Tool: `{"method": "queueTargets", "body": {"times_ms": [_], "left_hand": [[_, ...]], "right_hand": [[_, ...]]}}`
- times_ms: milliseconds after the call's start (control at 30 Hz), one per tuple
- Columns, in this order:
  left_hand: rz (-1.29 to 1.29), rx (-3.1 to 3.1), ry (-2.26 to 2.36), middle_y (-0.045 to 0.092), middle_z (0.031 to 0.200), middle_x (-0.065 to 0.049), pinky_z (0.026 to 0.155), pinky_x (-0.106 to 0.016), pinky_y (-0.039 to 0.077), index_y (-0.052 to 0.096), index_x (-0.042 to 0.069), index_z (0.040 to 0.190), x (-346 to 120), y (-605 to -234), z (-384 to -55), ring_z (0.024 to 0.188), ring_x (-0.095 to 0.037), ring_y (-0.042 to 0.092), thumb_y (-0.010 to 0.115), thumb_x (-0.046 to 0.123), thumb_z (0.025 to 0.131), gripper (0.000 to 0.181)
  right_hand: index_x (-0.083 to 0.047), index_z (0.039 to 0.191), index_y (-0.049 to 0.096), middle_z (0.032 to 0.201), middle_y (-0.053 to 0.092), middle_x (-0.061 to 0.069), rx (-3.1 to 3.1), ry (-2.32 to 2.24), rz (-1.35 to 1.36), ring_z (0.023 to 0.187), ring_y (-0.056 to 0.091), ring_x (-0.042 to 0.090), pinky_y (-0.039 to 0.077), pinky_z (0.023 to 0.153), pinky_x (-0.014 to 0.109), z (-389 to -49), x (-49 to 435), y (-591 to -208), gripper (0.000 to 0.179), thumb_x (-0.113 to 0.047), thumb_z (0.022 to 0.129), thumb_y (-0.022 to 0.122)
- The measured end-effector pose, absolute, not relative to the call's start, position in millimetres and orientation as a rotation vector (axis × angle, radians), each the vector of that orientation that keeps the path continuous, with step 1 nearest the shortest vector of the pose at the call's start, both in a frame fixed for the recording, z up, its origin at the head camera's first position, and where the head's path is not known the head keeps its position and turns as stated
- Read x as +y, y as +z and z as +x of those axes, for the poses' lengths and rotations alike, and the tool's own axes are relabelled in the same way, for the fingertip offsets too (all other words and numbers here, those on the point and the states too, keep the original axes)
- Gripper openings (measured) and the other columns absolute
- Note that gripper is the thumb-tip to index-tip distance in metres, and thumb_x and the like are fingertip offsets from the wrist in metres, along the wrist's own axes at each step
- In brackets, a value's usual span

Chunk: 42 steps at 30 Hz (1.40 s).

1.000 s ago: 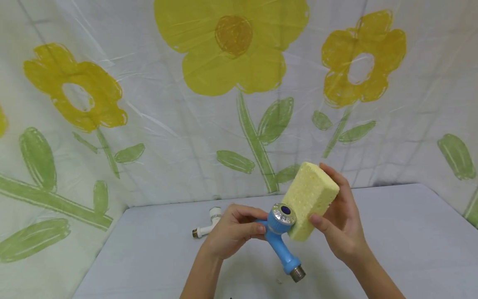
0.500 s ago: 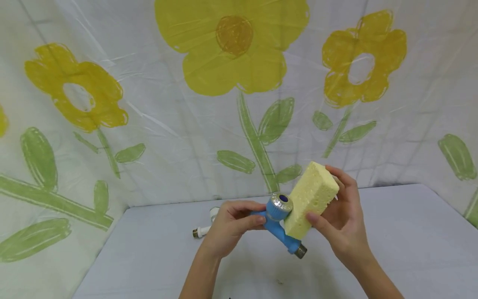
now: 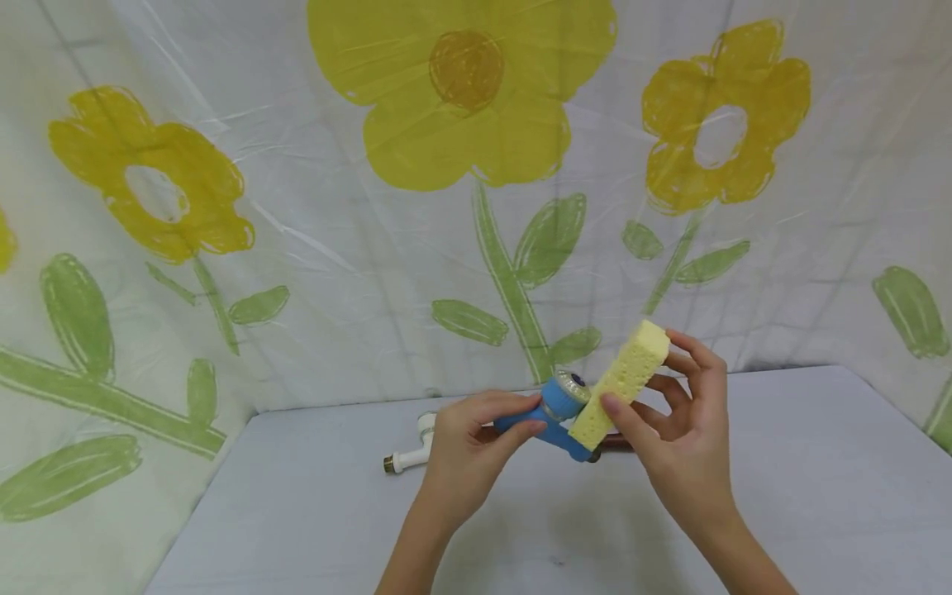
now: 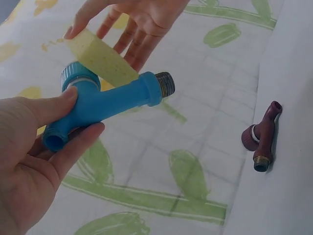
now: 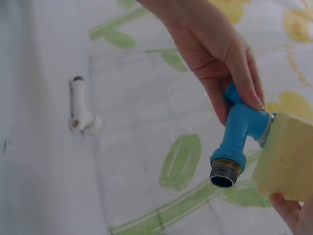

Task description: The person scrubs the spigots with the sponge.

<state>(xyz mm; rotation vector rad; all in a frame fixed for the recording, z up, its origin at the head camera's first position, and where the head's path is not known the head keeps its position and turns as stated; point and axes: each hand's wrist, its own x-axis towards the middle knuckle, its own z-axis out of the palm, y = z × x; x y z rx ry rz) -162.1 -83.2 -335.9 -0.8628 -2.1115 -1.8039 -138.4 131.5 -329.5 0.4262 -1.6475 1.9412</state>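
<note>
My left hand (image 3: 472,454) pinches a blue plastic tap (image 3: 563,403) by its spout end, between thumb and fingers. The tap has a ribbed knob with a silvery cap, and a threaded metal end (image 4: 166,84) shows in the left wrist view. A pale yellow sponge (image 3: 628,376) sits in my right hand (image 3: 687,434), thumb on one side and fingers on the other. It slants edge-on in the head view, its lower part against the tap beside the knob. Both things are held above the table.
A white tap (image 3: 409,459) lies on the table behind my left hand, partly hidden. Behind the sponge lies a dark red tap (image 4: 265,134), mostly covered in the head view. The pale table (image 3: 297,512) ends at a flower-printed curtain (image 3: 335,314).
The blue tap has tilted, its threaded end swinging upward. The sponge has turned from its broad face to its narrow side. Part of the dark red tap has come into sight behind.
</note>
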Motion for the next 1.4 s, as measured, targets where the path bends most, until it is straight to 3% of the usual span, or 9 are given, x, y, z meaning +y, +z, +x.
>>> {"method": "queueTargets", "body": {"times_ms": [233,500,667,733,800,933,1033,1200,1400], "left_hand": [[-0.846,-2.098,-1.734,0.079,0.111,-0.014,0.065,-0.029,0.065,0.079,-0.002,0.115,-79,-335,-160,0.095,-0.013,0.075,0.081,-0.001,0.09,0.025],[-0.842,-2.106,-1.738,0.078,0.112,-0.013,0.069,-0.031,0.066,0.079,-0.001,0.116,-78,-334,-160,0.095,-0.017,0.076,0.08,0.0,0.091,0.025],[-0.823,-2.097,-1.769,0.077,0.112,-0.012,0.075,-0.031,0.066,0.079,0.001,0.118,-77,-334,-160,0.097,-0.026,0.075,0.079,0.002,0.093,0.025],[-0.793,-2.086,-1.788,0.077,0.112,-0.013,0.078,-0.031,0.066,0.078,0.001,0.119,-76,-334,-161,0.099,-0.024,0.075,0.078,0.001,0.094,0.025],[-0.73,-2.079,-1.813,0.077,0.112,-0.013,0.081,-0.031,0.065,0.077,0.001,0.121,-76,-334,-161,0.1,-0.022,0.075,0.078,0.0,0.093,0.028],[-0.581,-2.052,-1.866,0.078,0.108,-0.016,0.081,-0.028,0.065,0.074,0.0,0.124,-76,-334,-161,0.093,-0.015,0.073,0.079,-0.002,0.091,0.033],[-0.477,-2.024,-1.881,0.078,0.104,-0.016,0.076,-0.025,0.064,0.073,-0.001,0.121,-76,-333,-161,0.086,-0.012,0.07,0.08,-0.001,0.091,0.031],[-0.327,-1.976,-1.929,0.078,0.1,-0.016,0.076,-0.024,0.064,0.073,-0.003,0.116,-78,-330,-161,0.081,-0.012,0.068,0.08,0.003,0.093,0.025],[-0.313,-2.012,-1.92,0.077,0.099,-0.015,0.068,-0.02,0.059,0.075,-0.002,0.111,-79,-330,-161,0.078,-0.012,0.066,0.083,0.003,0.09,0.022]], "right_hand": [[-0.014,0.153,0.038,0.13,0.045,0.012,-1.651,1.927,0.291,0.105,0.061,0.02,0.061,0.081,0.019,-139,129,-328,0.085,0.024,0.084,0.07],[-0.013,0.153,0.034,0.133,0.045,0.012,-1.595,1.946,0.362,0.107,0.06,0.021,0.061,0.085,0.019,-139,130,-328,0.086,0.026,0.084,0.068],[-0.009,0.154,0.033,0.136,0.048,0.007,-1.691,1.723,0.444,0.111,0.059,0.019,0.056,0.091,0.015,-145,134,-334,0.093,0.024,0.079,0.076],[-0.002,0.153,0.037,0.136,0.052,0.004,-1.736,1.542,0.518,0.111,0.059,0.015,0.054,0.093,0.013,-148,135,-338,0.085,0.008,0.083,0.085],[0.004,0.149,0.043,0.137,0.055,0.006,-1.788,1.337,0.57,0.112,0.058,0.011,0.051,0.092,0.012,-151,136,-340,0.079,-0.018,0.089,0.088],[0.004,0.14,0.058,0.133,0.059,0.018,-1.857,1.05,0.638,0.113,0.055,0.008,0.055,0.068,0.011,-152,136,-342,0.081,-0.059,0.092,0.073],[0.0,0.137,0.064,0.13,0.058,0.023,-1.913,0.926,0.691,0.112,0.056,0.015,0.054,0.059,0.012,-151,137,-341,0.072,-0.059,0.096,0.068],[-0.007,0.132,0.07,0.123,0.062,0.02,-1.945,0.714,0.766,0.105,0.057,0.033,0.049,0.081,0.026,-152,138,-340,0.058,-0.055,0.101,0.059],[-0.008,0.131,0.072,0.121,0.064,0.02,-1.886,0.648,0.775,0.098,0.058,0.033,0.048,0.078,0.029,-154,138,-340,0.055,-0.052,0.1,0.059]]}}
